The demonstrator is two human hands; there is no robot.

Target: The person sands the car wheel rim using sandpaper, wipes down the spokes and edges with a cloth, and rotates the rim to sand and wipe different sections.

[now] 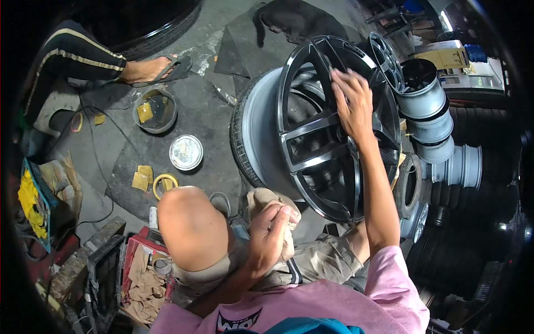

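Note:
A large alloy wheel (308,131) with glossy dark spokes and a silver-grey barrel stands tilted in front of me, with a tire (239,131) behind its barrel. My right hand (353,103) lies over the upper spokes, fingers stretched out and slightly blurred; no object shows in it. Whatever is under its palm is hidden. Down by my lap, my left hand (270,236) is closed round a bunched beige rag (264,199), away from the wheel.
At left are a bucket of water (156,129), a lidded can (186,152), masking tape (164,186) and yellow sandpaper pieces (142,177). Stacked silver wheels (434,125) stand at right. A black dog (303,21) lies beyond; another person's sandaled foot (150,70) is upper left.

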